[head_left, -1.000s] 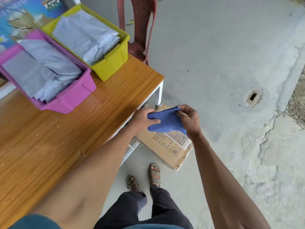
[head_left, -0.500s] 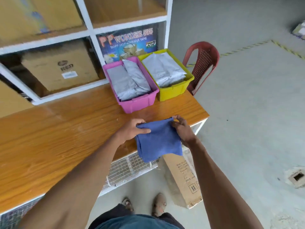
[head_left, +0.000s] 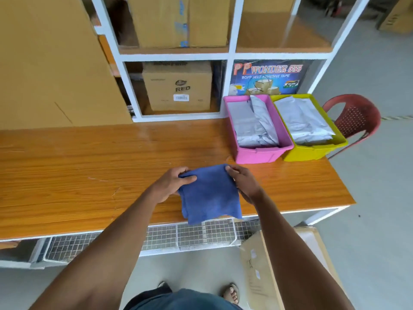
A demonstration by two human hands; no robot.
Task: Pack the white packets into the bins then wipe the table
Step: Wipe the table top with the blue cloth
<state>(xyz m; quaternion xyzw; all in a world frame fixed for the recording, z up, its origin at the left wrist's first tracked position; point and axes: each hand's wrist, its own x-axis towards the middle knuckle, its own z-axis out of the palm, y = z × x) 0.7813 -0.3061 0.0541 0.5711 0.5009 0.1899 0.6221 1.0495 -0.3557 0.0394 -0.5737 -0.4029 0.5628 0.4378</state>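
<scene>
The wooden table [head_left: 89, 166] spans the view, fronting a white shelf unit [head_left: 231, 54] loaded with cardboard boxes. At its far right corner stand a pink bin [head_left: 257, 154] and a yellow bin [head_left: 312, 152], touching side by side; both hold white packets [head_left: 252, 126]. No packets lie loose on the visible tabletop, so packing appears complete, though the left end is out of view. Wiping remains. A blue cloth [head_left: 210, 195] hangs over the near table edge; whether it touches the surface cannot be determined. The left hand [head_left: 172, 184] pinches its upper left corner; the right hand [head_left: 243, 182] pinches the upper right corner
</scene>
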